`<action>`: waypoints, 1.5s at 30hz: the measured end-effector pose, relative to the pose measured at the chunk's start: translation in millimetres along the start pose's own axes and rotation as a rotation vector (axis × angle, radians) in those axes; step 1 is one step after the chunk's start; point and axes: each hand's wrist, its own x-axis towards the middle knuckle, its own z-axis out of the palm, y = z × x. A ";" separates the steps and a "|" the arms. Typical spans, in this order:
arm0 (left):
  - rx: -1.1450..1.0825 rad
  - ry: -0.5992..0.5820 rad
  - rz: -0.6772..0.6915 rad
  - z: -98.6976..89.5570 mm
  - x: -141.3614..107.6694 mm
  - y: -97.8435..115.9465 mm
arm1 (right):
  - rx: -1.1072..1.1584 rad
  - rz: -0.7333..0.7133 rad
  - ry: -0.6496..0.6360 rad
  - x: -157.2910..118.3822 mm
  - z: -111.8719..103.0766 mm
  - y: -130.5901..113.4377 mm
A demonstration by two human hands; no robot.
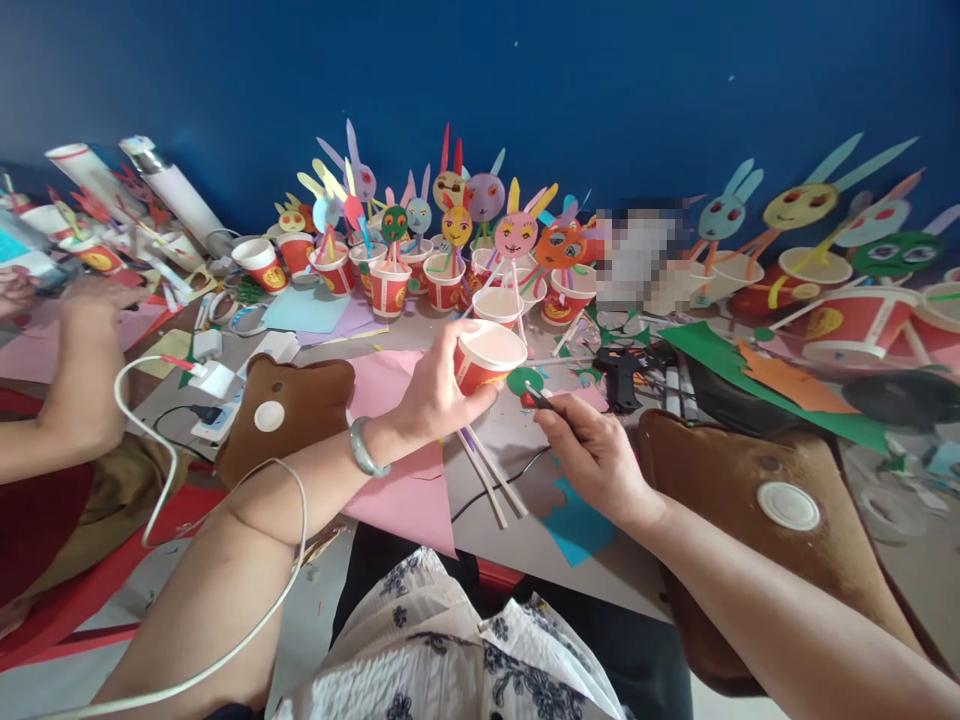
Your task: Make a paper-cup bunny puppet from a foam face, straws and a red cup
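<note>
A red and white paper cup [491, 352] is in my left hand [442, 390], its fingers wrapped round the left side and the thumb under the front. My right hand [596, 455] pinches a thin dark tool [541, 399] whose tip points toward the cup's lower right. A green paper disc [523, 382] shows just beyond that tip, with a small red bit beside it. Several pale paper straws [491, 478] lie on the table below the cup, over the edge of a pink sheet [397, 460].
Decorated cups with paper bunny faces [517, 236] line the table's back. Brown cushions [281, 405] lie on both sides. A black glue gun [621, 378] lies right of centre. White cables cross my left arm. Another person's arm [82, 370] is at the far left.
</note>
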 end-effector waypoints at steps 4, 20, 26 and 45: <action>-0.260 -0.035 -0.210 -2.8 6.6 -9.9 | -0.002 -0.082 -0.019 -1.4 -4.5 -0.3; -0.475 -0.213 -0.334 3.4 1.4 -11.0 | -0.251 -0.149 -0.073 -1.8 2.3 11.3; -0.499 -0.239 -0.406 5.7 -0.7 -6.7 | -0.285 -0.158 -0.112 -1.6 2.1 8.7; -0.418 -0.292 -0.461 5.3 0.6 -7.2 | -0.049 -0.002 0.012 3.2 -0.3 7.2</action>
